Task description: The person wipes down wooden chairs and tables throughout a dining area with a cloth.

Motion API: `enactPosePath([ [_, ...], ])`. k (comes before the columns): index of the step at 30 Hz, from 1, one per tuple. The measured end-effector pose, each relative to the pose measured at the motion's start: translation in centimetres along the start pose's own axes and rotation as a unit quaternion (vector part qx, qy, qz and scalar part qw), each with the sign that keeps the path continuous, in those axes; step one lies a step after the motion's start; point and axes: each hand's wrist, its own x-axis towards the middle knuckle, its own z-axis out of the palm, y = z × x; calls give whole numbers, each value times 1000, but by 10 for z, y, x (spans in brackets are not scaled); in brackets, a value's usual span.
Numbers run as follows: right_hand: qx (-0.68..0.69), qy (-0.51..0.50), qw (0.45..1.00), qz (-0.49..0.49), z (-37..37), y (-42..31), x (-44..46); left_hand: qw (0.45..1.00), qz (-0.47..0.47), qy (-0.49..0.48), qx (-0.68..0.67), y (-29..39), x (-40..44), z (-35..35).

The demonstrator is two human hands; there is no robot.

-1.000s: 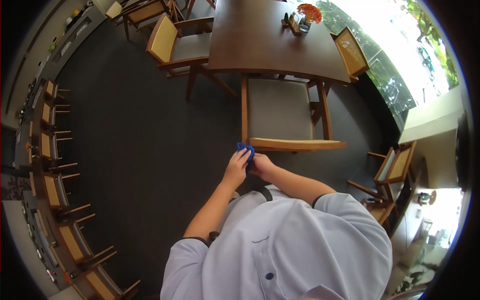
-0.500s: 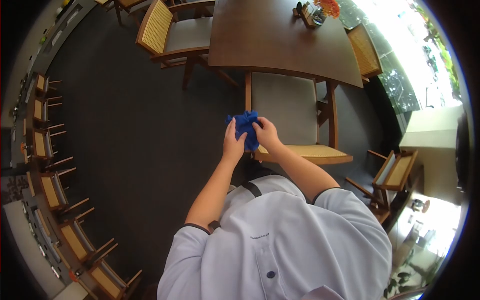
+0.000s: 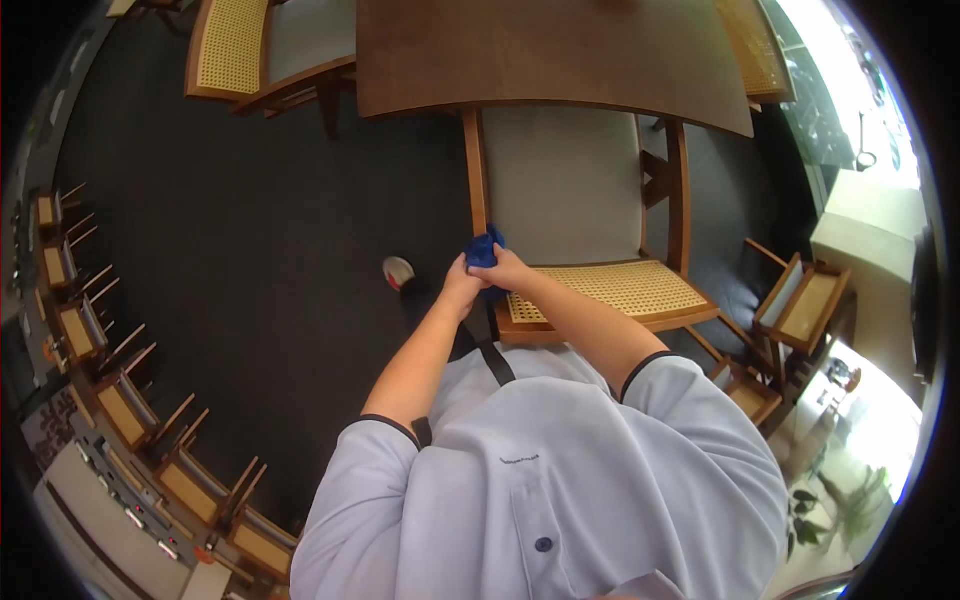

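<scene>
A bunched blue cloth (image 3: 482, 250) is gripped between my two hands, close in front of my body. My left hand (image 3: 462, 284) is closed on its lower left side, and my right hand (image 3: 503, 270) has its fingers wrapped round it from the right. The hands touch each other. Just beyond and to the right stands a chair with a grey seat (image 3: 565, 190) and a woven cane backrest (image 3: 620, 292), the cloth being near its left corner.
A dark wooden table (image 3: 540, 60) spans the top. Another cane chair (image 3: 230, 50) stands at the upper left. Several chairs line the left side, others stand at the lower right. My shoe (image 3: 398, 271) shows on the dark floor (image 3: 230, 250).
The table and the near chair appear closer and larger. The blue cloth, spread between my hands half a second ago, is now bunched up, and my hands have come together. A shoe has come into view.
</scene>
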Motion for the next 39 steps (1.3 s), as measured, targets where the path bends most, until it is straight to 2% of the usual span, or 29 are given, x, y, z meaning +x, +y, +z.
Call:
enactPosePath([
  [1, -11, -11, 1000, -10, 5, 3, 5, 997, -36, -43, -54, 7, 1, -5],
  [4, 17, 11, 995, 96, 18, -13, 8, 986, -59, -139, -66, 21, 6, -25],
  [7, -57, 138, 984, 101, 43, -29, 5, 991, -70, -52, 101, 28, 15, -59],
  [10, -169, 192, 964, 67, 57, -29, -1, 964, -132, -122, 194, 39, 24, -124],
  [11, -169, 197, 961, 96, 59, -34, -2, 954, -157, -149, 208, 44, 25, -153],
  [13, -132, 210, 957, 150, 63, -40, 5, 924, -122, -185, 312, 32, 32, -222],
  [15, -113, 243, 944, 193, 69, -35, 17, 919, -73, -117, 369, 29, 24, -299],
  [16, -111, 269, 934, 209, 75, -29, 24, 898, -53, -82, 428, 28, 19, -341],
  [18, -105, 299, 920, 228, 83, -32, 26, 890, -120, 68, 435, 32, 1, -417],
  [20, -99, 309, 916, 234, 80, -48, 21, 840, -170, 172, 485, 35, -19, -482],
  [21, -118, 290, 919, 240, 78, -54, 18, 834, -170, 182, 493, 40, -33, -502],
  [22, -122, 290, 918, 243, 77, -60, 16, 827, -171, 192, 500, 51, -44, -509],
  [25, -129, 299, 914, 241, 76, -60, 17, 864, -274, 197, 374, 89, -64, -480],
  [28, -134, 325, 912, 212, 73, -54, 28, 874, -248, 151, 389, 102, -48, -441],
  [32, -133, 345, 911, 182, 66, -63, 42, 878, -80, -4, 471, 55, 19, -425],
  [36, -146, 347, 912, 161, 43, -84, 68, 924, -168, -42, 342, 132, 31, -292],
  [39, -150, 372, 908, 123, 19, -104, 104, 923, -126, -89, 353, 151, 45, -258],
])
